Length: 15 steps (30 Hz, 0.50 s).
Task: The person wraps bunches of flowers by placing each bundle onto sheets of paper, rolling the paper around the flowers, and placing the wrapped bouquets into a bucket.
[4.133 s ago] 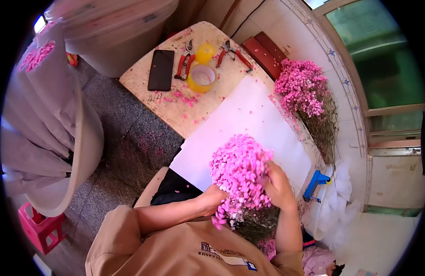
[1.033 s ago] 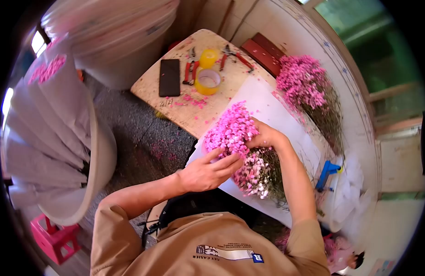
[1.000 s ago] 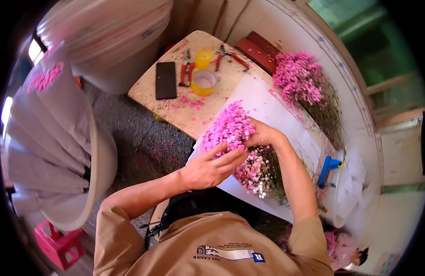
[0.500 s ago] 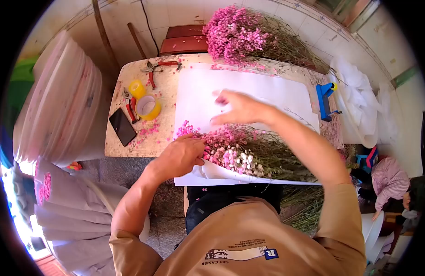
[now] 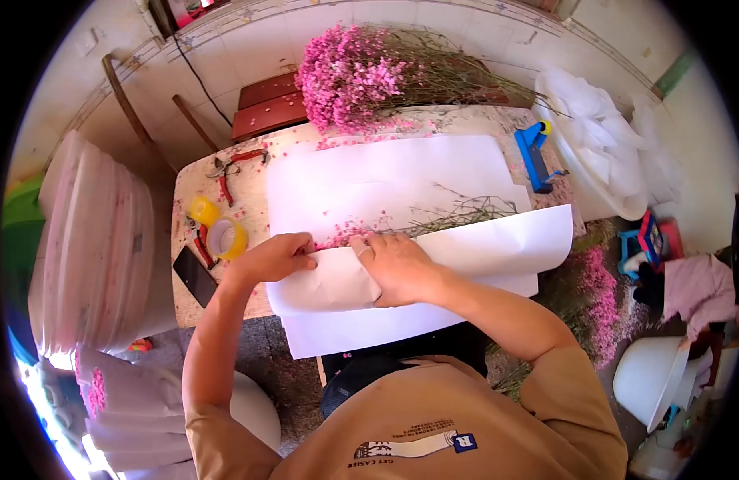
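A sheet of white wrapping paper (image 5: 481, 250) is folded up over a bunch of pink flowers, leaving some pink blossoms (image 5: 349, 230) and green stems (image 5: 465, 212) showing beyond its far edge. My left hand (image 5: 280, 258) pinches the paper's upper edge at the blossom end, its fingers curled. Close beside it, my right hand (image 5: 400, 268) lies over the folded paper with its fingers bent across the edge, pressing it onto the bunch. More white sheets (image 5: 385, 172) lie flat underneath on the table. Most of the wrapped flowers are hidden.
Pruning shears (image 5: 225, 178), yellow tape rolls (image 5: 228, 238) and a black phone (image 5: 195, 276) lie at the table's left. A blue tape dispenser (image 5: 532, 156) stands at the right. A large pink flower bunch (image 5: 345, 76) lies at the back. Wrapped bundles (image 5: 137, 400) stand at lower left.
The near side of the paper has been folded up over the flowers. My right hand has come down from above the sheets onto the fold; my left hand has shifted from the blossoms to the paper edge.
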### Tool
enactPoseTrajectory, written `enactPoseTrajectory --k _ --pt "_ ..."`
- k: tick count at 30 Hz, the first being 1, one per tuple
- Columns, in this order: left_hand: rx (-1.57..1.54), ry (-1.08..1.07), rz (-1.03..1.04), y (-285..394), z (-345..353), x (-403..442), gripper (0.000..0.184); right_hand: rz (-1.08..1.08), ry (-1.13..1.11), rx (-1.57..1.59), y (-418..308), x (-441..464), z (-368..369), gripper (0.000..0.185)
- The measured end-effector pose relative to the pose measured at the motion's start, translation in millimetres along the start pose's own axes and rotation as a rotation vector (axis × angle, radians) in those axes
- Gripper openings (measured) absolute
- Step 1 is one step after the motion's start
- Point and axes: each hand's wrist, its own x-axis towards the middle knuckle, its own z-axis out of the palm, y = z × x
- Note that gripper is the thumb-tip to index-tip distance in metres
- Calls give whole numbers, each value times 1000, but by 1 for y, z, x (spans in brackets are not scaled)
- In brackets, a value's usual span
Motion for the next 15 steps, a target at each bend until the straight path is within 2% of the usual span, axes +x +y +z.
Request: enactPoseTrajectory --k 1,2,3,4,5,6,8,9,10,12,13,14,15 --pt "237 300 127 5 6 -6 36 -28 50 15 9 8 -1 98" --pt "483 595 249 14 16 -12 47 -53 52 17 19 16 -4 98" --pt "549 621 194 46 15 -26 72 -22 -66 119 28 24 -11 92" --pt "615 614 255 57 26 -31 89 10 -188 219 38 32 -16 87" --pt "541 502 285 54 43 -33 107 -57 -179 310 52 39 -12 77" --pt "565 348 222 58 64 -30 119 -82 -191 309 57 44 -15 77" --pt "795 383 173 61 72 -23 126 -47 -193 344 64 51 -22 88" --pt "797 388 153 57 70 -17 126 4 -162 227 67 53 -21 111" --pt "758 375 156 52 62 -7 129 -11 -163 227 72 52 -18 111" --pt "710 356 151 44 46 9 131 -90 378 -130 84 42 -10 133" --pt "661 263 139 40 34 19 134 -45 227 -133 87 38 -16 141" --pt "616 168 132 38 20 29 136 -51 230 -133 92 36 -23 141" --pt "588 67 118 37 6 37 139 -6 11 -83 99 36 -31 140"
